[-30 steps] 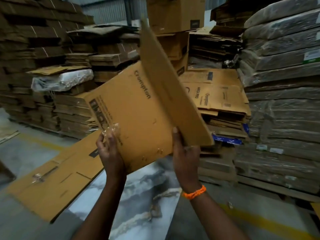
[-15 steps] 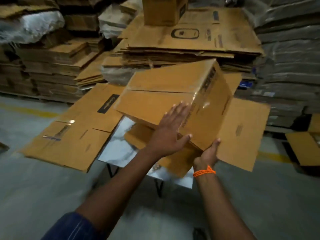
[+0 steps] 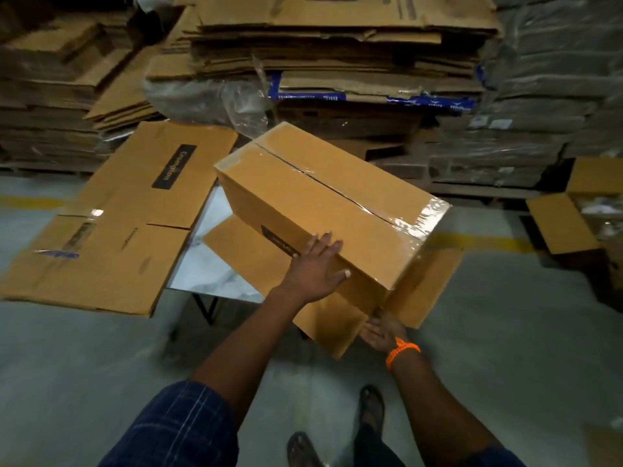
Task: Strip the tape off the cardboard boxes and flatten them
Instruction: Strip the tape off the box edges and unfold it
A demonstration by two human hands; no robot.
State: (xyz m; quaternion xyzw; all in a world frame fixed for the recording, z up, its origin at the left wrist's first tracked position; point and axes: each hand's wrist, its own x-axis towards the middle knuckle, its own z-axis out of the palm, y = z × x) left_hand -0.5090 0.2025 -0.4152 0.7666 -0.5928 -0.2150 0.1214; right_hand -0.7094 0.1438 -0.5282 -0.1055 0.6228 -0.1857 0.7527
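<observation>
A brown cardboard box lies tilted over a small marble-topped table, its taped seam facing up. Clear tape runs along the seam and wraps over the right end. Open bottom flaps hang out below the box toward me. My left hand presses flat on the box's near top edge, fingers straight. My right hand, with an orange wristband, lies palm up at the lower corner of the box. Its fingers touch the flap edge, and their tips are partly hidden by it.
A flattened carton lies across the table's left side and overhangs it. Tall stacks of flattened cardboard and wrapped bundles stand behind. An open box sits on the floor at right. My sandalled feet are below.
The box has been turned over so its taped seam faces up, and lowered onto the table. My left hand went from gripping a flap to lying flat on the box; my right hand stays at its lower corner.
</observation>
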